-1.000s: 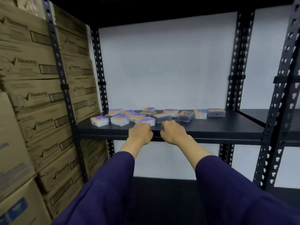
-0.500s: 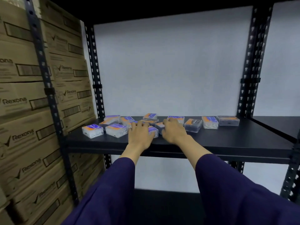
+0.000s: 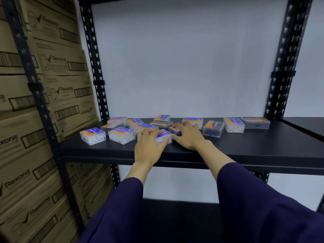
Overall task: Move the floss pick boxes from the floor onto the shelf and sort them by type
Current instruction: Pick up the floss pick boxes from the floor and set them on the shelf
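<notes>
Several clear floss pick boxes with orange and purple labels lie scattered along the back of the black shelf (image 3: 245,151). Boxes of white picks (image 3: 93,136) (image 3: 121,135) sit at the left. Dark charcoal boxes (image 3: 213,128) (image 3: 256,122) and one more white box (image 3: 234,125) sit at the right. My left hand (image 3: 149,146) lies over a white-pick box (image 3: 164,136), with fingers and thumb curled around it. My right hand (image 3: 187,135) is spread flat, its fingertips touching a small dark box (image 3: 175,129) and the box behind it.
Stacked cardboard cartons (image 3: 61,85) fill the bay to the left. Black perforated uprights (image 3: 98,67) (image 3: 284,67) frame the shelf against a white wall. A neighbouring shelf (image 3: 306,123) joins at the right, and a lower shelf (image 3: 175,216) lies beneath.
Both hands have gone from the shelf's front edge forward onto the boxes. The left hand has closed over a white-pick box and the right has spread out. The view has moved closer.
</notes>
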The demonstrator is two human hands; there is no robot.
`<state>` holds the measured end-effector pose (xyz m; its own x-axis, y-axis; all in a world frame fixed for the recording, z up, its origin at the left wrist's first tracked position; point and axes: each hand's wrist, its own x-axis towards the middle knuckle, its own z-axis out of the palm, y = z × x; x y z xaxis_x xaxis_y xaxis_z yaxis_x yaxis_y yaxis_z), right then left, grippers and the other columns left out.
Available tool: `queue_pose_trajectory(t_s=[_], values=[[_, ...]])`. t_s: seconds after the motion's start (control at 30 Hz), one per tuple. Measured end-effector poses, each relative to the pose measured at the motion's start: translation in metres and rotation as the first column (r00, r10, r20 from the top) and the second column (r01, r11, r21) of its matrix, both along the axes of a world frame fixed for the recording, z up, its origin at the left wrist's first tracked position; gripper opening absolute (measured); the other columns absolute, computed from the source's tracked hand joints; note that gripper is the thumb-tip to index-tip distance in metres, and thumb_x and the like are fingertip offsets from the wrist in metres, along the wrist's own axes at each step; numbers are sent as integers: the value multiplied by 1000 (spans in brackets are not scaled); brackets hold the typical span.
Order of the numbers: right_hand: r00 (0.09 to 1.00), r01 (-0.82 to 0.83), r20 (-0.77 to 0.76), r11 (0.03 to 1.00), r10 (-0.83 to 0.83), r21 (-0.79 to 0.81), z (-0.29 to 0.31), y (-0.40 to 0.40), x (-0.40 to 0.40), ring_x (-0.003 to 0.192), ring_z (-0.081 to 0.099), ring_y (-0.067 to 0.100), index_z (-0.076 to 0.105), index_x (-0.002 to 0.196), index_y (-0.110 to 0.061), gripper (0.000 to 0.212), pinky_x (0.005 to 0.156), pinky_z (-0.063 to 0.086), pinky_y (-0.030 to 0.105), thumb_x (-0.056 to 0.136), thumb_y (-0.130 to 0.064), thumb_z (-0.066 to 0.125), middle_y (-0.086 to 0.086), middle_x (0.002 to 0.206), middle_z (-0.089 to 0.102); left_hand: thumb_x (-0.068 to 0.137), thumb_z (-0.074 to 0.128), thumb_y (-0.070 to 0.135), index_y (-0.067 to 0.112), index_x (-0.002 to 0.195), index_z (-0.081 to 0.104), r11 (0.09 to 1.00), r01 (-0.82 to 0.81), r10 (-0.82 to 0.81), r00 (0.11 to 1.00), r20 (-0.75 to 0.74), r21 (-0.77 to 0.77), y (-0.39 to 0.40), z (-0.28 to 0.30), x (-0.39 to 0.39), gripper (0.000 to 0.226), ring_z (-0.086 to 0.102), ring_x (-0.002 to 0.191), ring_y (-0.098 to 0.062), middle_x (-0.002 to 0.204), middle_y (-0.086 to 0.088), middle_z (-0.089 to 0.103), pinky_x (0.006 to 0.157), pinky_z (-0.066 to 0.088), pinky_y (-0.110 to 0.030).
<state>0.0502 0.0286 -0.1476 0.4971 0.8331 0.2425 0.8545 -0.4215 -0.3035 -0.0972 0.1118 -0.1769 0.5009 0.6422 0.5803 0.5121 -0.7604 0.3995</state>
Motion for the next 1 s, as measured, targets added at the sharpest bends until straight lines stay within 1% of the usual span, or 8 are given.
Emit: queue_pose_trajectory(t_s=[0.27,0.4,0.47,0.53,0.67,0.73,0.83,1.0], values=[[997,60,44,985,-67,159,-11,-45,-17,123,32,38,48,127,-38,44,101,33,48,86,-54,50,7,135,39,91,50,54,27,135,51,1000,1,-1,1000,-4,-25,-4,2,-1,51,35,129,-24,135,-4,48,95,43,-38],[977,109,159,976,-140,189,-15,-62,-19,124,34,32,50,131,-39,66,105,30,46,77,-77,44,5,132,39,91,52,53,27,134,52,999,10,-10,1000,12,-30,-6,3,-1,51,35,128,-26,135,-4,49,96,41,-38],[976,99,179,983,-127,157,-12,-67,-17,129,31,32,51,131,-36,82,110,25,47,69,-88,38,6,135,39,90,52,54,28,134,52,999,7,-7,1000,0,-44,-7,4,-1,51,34,129,-26,136,-5,48,96,41,-38],[980,47,185,991,-69,122,-6,-69,-13,129,31,29,54,126,-29,85,110,25,45,66,-89,41,4,134,42,90,51,56,30,135,51,998,10,-12,1000,-23,-63,-7,6,-1,52,33,130,-27,138,-5,45,97,40,-38],[999,-44,27,992,41,118,1,-74,-11,103,51,18,53,107,-18,76,82,45,35,66,-82,57,0,118,59,91,49,57,33,139,47,998,19,-26,993,-112,-67,-6,10,-3,54,31,133,-31,145,-4,42,103,36,-42],[999,-48,22,992,46,117,1,-79,-14,107,51,19,53,113,-18,75,82,45,35,68,-78,60,0,122,59,90,51,58,32,140,45,995,19,-34,988,-152,-95,-4,13,-5,57,31,134,-34,145,-6,41,104,35,-45],[998,-44,40,997,42,69,3,-94,-24,123,45,27,47,133,-24,80,97,43,42,72,-75,58,4,134,53,83,57,62,34,137,46,986,30,-58,984,-168,-165,-10,18,-12,62,37,130,-39,142,-11,43,103,39,-49],[994,-18,110,999,12,52,-4,-135,-45,118,46,30,41,138,-34,76,97,42,44,75,-73,57,9,124,54,79,66,54,30,133,47,975,55,-69,996,-57,-213,-62,19,-33,62,50,118,-34,134,-9,41,94,43,-40]])
